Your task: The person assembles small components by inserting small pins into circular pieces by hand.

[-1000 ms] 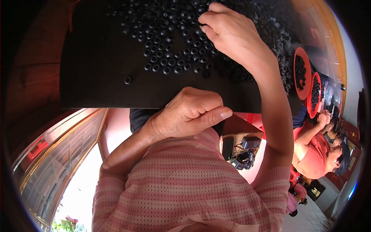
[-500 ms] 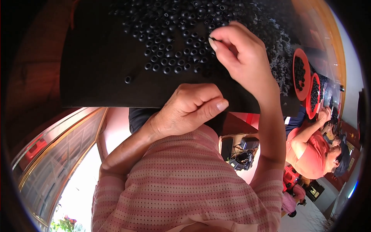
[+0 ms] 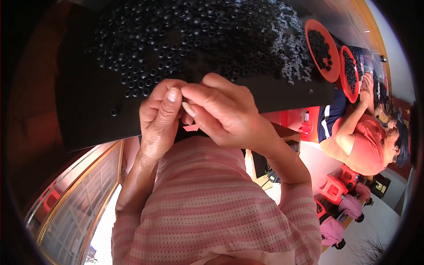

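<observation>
My left hand [image 3: 161, 117] and my right hand [image 3: 225, 108] meet at the table's front edge. Both are closed, their fingertips pinched together and touching. Whatever sits between them is too small and covered to make out. Beyond the hands, many small black ring-shaped pieces [image 3: 172, 53] with holes lie spread over the dark tabletop [image 3: 84, 119]. One black ring piece [image 3: 114, 112] lies apart at the left. To the right is a scatter of small shiny, pale pieces [image 3: 291, 48] that look like tiny coils.
Two red bowls [image 3: 332, 76] with black pieces stand at the table's right. A co-worker in an orange top [image 3: 362, 143] sits there with hands raised near the bowls. Red stools [image 3: 333, 187] and more people in pink are farther off. A framed glass panel [image 3: 79, 190] stands at lower left.
My right hand has come from over the black pieces toward me and left, and now meets my left hand. The left hand has turned, thumb up. The whole view has shifted.
</observation>
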